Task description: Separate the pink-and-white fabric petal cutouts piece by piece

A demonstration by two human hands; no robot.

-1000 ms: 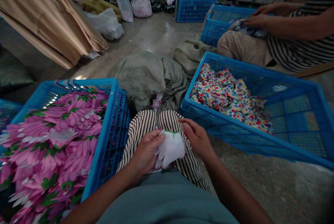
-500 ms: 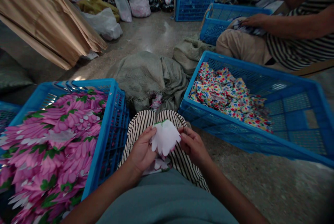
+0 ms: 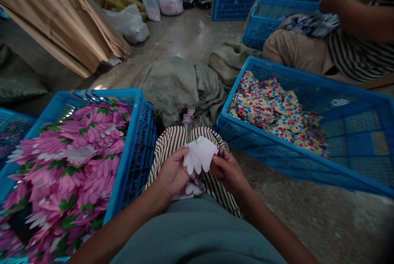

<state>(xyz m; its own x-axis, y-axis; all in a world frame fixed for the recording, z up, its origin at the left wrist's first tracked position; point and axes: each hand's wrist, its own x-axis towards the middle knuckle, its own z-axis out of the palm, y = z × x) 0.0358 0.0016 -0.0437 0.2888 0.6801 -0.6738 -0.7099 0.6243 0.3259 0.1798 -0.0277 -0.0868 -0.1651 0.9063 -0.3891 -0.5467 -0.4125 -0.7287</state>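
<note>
A white fabric flower piece (image 3: 200,155) with scalloped petal tips and a green upper edge is stretched between my two hands above my lap. My left hand (image 3: 175,171) pinches its left side between thumb and fingers. At its right edge, my right hand (image 3: 227,167) grips it near a bit of dark pink; whether a small tool is also in those fingers I cannot make out. More pink and white petal pieces (image 3: 192,189) lie on my lap below, partly hidden by the held piece. Striped trousers (image 3: 172,143) cover my knees.
Pink petal pieces with green tops (image 3: 92,149) fill a blue crate (image 3: 123,165) on my left. Another blue crate (image 3: 271,143) on my right holds colourful printed cloth pieces (image 3: 271,110). Grey-green sacking (image 3: 181,87) lies ahead. A co-worker's hand (image 3: 337,1) holds cloth at upper right.
The white piece has turned and spread flatter, its petal tips now pointing down. My right fingers have closed over its right edge. The view has shifted slightly, and the co-worker's hands have risen.
</note>
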